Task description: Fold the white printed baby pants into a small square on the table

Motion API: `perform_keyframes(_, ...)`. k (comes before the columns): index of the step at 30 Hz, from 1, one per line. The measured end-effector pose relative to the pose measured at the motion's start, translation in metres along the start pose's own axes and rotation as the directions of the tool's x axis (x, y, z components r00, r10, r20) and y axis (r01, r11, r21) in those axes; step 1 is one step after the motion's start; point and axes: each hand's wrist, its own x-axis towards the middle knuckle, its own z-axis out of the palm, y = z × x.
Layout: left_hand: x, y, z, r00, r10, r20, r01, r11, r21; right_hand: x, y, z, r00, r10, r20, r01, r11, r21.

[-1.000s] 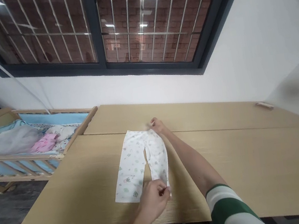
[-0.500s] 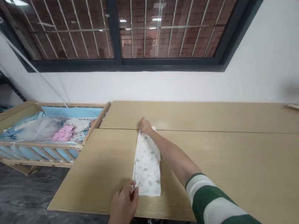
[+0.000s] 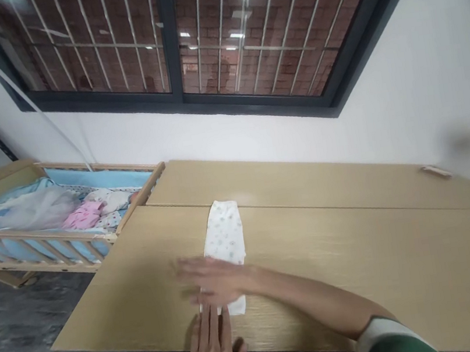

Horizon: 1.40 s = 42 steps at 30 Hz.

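Note:
A narrow folded white garment [image 3: 224, 230] with small prints, possibly baby pants, lies lengthwise on the wooden table [image 3: 319, 263]. My right hand [image 3: 217, 278] passes across its lower half, fingers stretched out to the left and smeared by motion; whether the palm touches the fabric I cannot tell. Just below, my left hand [image 3: 211, 344] lies flat, fingers extended, with its fingertips at the garment's near left end. Part of that end is hidden under the two hands. Neither hand grips anything.
A wooden crib [image 3: 108, 242] with blue lining holds a pink cloth [image 3: 84, 215], pale bedding and white netting [image 3: 41, 208], left of the table. A small flat object [image 3: 436, 171] lies at the back right. Behind stands a white wall below a barred window [image 3: 181, 98].
My right hand has left the garment's far end and swept toward me over its lower half. My left hand has gone from pinching the near left edge to lying flat.

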Motion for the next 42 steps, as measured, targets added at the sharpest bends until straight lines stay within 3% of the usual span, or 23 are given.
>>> perform_keyframes(2, -0.009, -0.003, 0.009, 0.998, 0.056, 0.002, -0.056, 0.998, 0.041, -0.024, -0.015, 0.016, 0.998, -0.010, 0.068, 0.007, 0.999, 0.040)
perform_keyframes(5, -0.014, -0.009, 0.013, 0.991, 0.133, -0.016, -0.131, 0.987, 0.089, -0.048, -0.008, 0.027, 0.996, 0.025, 0.083, -0.030, 0.998, 0.059)
perform_keyframes(9, -0.009, -0.012, 0.009, 0.991, 0.136, 0.008, -0.136, 0.983, 0.122, -0.051, 0.035, 0.022, 0.993, 0.114, 0.043, -0.113, 0.993, -0.014)
perform_keyframes(15, -0.002, -0.009, 0.003, 0.992, 0.125, 0.009, -0.125, 0.982, 0.142, -0.029, 0.118, -0.006, 0.973, 0.223, -0.054, -0.228, 0.968, -0.105)
perform_keyframes(20, 0.003, -0.008, -0.002, 0.991, 0.124, -0.040, -0.116, 0.981, 0.154, -0.021, 0.184, -0.035, 0.914, 0.371, -0.162, -0.401, 0.887, -0.228)
perform_keyframes(24, 0.003, -0.013, 0.000, 0.987, 0.150, -0.050, -0.140, 0.976, 0.170, -0.024, 0.215, -0.049, 0.863, 0.460, -0.210, -0.505, 0.803, -0.317)
perform_keyframes(28, 0.006, -0.006, 0.006, 0.990, 0.131, -0.046, -0.126, 0.987, 0.100, -0.028, 0.226, -0.058, 0.885, 0.428, -0.183, -0.466, 0.805, -0.368)
perform_keyframes(31, 0.017, 0.006, 0.004, 1.000, 0.013, -0.014, -0.013, 1.000, 0.010, -0.026, 0.223, -0.067, 0.891, 0.421, -0.168, -0.452, 0.792, -0.411)
perform_keyframes(35, 0.041, 0.004, -0.012, 0.977, -0.066, 0.202, 0.098, 0.983, -0.154, -0.022, 0.190, -0.074, 0.887, 0.368, -0.277, -0.459, 0.765, -0.452)
perform_keyframes(37, 0.052, -0.008, -0.022, 0.959, -0.034, 0.282, 0.110, 0.960, -0.259, -0.027, 0.158, -0.070, 0.864, 0.339, -0.373, -0.484, 0.761, -0.431)
perform_keyframes(39, 0.058, -0.021, -0.028, 0.955, 0.025, 0.296, 0.080, 0.938, -0.337, -0.039, 0.118, -0.061, 0.833, 0.344, -0.433, -0.511, 0.779, -0.364)
perform_keyframes(40, 0.059, -0.027, -0.029, 0.957, 0.058, 0.286, 0.052, 0.931, -0.362, -0.048, 0.096, -0.054, 0.832, 0.358, -0.424, -0.505, 0.805, -0.310)
perform_keyframes(42, 0.057, -0.035, -0.029, 0.958, 0.119, 0.262, -0.008, 0.920, -0.391, -0.070, 0.051, -0.037, 0.873, 0.356, -0.333, -0.433, 0.880, -0.196)
